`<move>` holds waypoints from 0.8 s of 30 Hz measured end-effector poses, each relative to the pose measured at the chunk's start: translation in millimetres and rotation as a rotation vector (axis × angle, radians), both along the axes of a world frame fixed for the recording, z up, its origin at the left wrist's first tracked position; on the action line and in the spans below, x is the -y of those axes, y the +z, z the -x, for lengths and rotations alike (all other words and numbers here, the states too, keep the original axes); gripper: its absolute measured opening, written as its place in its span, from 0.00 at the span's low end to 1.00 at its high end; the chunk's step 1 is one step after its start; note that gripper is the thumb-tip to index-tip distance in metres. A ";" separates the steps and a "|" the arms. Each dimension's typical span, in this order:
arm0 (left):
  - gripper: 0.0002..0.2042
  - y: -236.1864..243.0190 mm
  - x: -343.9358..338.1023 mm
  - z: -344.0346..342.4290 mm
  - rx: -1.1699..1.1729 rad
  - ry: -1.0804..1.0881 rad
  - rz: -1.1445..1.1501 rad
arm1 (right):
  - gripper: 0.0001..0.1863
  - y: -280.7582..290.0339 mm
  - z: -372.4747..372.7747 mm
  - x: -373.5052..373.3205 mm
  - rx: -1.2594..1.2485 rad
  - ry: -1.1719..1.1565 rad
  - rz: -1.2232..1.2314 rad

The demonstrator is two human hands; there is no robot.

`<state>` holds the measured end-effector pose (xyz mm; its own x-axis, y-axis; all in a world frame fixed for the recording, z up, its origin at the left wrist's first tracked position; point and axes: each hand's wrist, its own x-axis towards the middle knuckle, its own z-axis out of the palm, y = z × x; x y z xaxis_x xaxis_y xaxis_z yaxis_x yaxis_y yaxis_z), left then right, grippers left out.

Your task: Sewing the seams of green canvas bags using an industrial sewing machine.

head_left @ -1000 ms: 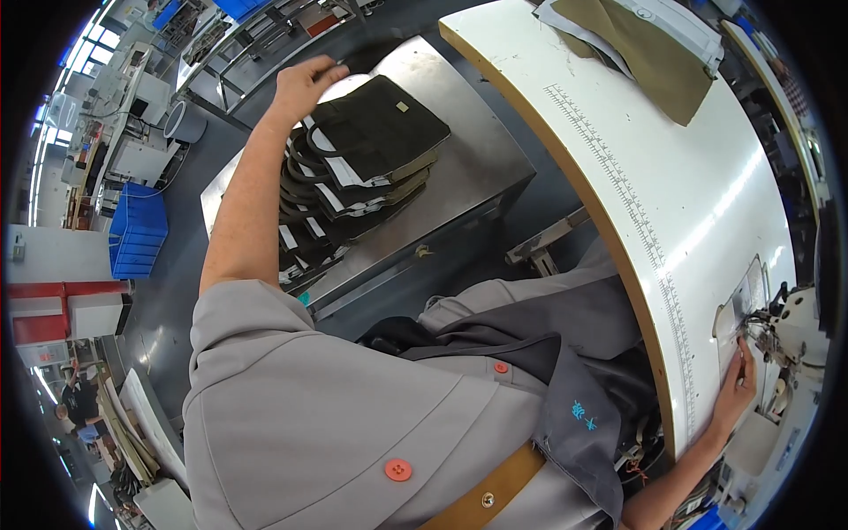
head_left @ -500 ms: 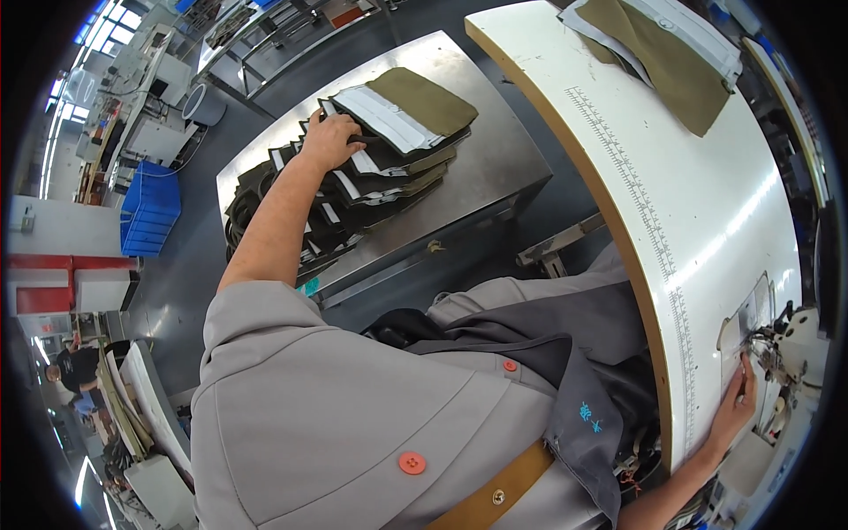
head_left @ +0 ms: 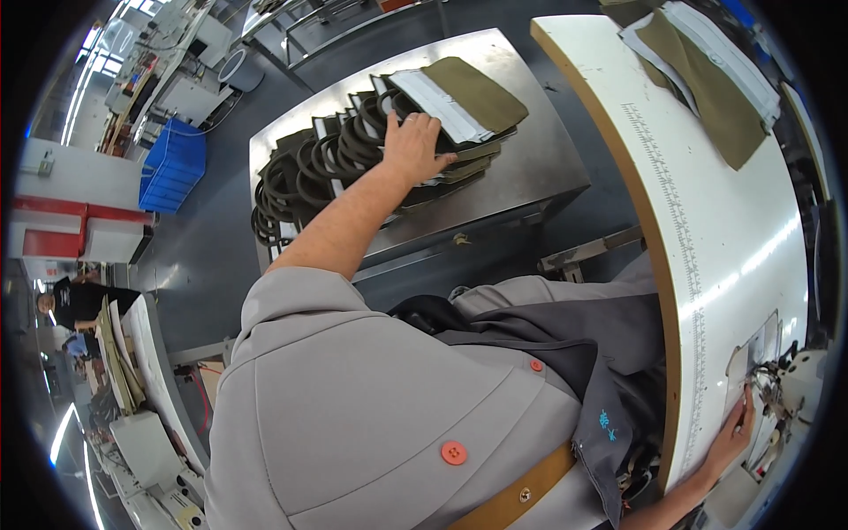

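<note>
My left hand (head_left: 413,148) rests on the overlapping stack at the edge of its top piece, fingers spread and pointing away from me. The top piece is an olive fabric panel (head_left: 481,95) with a white strip (head_left: 440,106) along its left side. Dark rounded loops (head_left: 320,166) stick out from the pieces to the left, some touching the hand. My right hand (head_left: 731,435) lies on the white worktable at the far right. Its fingers stretch toward the presser-foot area of a sewing machine (head_left: 777,375); nothing visible is held.
The stack lies on a metal table (head_left: 539,159). The white worktable (head_left: 733,238) carries ruler markings and more olive fabric (head_left: 707,79) at its far end. A blue bin (head_left: 172,166) stands left on the floor. Another person (head_left: 84,305) is at the far left.
My left hand has moved from the stack's left edge further over it toward me, and many more dark loops show. The view has shifted somewhat. My right hand stays by the sewing machine.
</note>
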<state>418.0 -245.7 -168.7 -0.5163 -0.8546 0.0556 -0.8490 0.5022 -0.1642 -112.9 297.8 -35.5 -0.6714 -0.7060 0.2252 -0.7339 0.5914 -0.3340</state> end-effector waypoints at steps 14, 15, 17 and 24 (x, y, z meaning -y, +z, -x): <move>0.30 -20.8 -18.4 -104.3 -0.015 -0.227 0.034 | 0.19 -4.9 12.2 -1.5 0.043 -0.004 0.003; 0.29 -19.6 -18.8 -113.5 -0.063 -0.274 0.071 | 0.19 -4.5 10.8 -1.8 0.053 -0.015 0.012; 0.28 -12.6 -22.0 -131.2 -0.103 -0.301 0.037 | 0.18 -4.8 5.4 -0.9 0.014 0.017 0.025; 0.19 53.5 -3.4 -66.2 -0.371 -0.392 0.276 | 0.14 -1.8 -27.6 18.2 -0.002 -0.054 0.144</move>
